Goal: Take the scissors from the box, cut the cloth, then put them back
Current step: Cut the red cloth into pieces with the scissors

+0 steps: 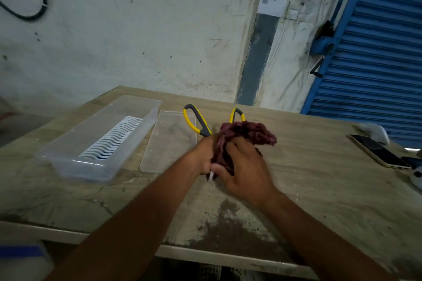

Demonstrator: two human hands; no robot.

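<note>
The scissors (196, 121) have yellow and grey handles that point away from me and are spread apart above the table. My left hand (202, 155) grips them just below the handles. A bunched maroon cloth (251, 132) covers the blades, and my right hand (243, 167) is closed over the cloth. A pale blade tip pokes out toward me between the two hands. The clear plastic box (68, 155), with a white slotted insert, stands uncovered at the left of the table.
The box's clear lid (169, 143) lies flat between the box and my hands. A phone (379, 151) and a white crumpled item (375, 131) lie at the right edge of the worn table (319, 189). A wall stands behind and a blue shutter at the right.
</note>
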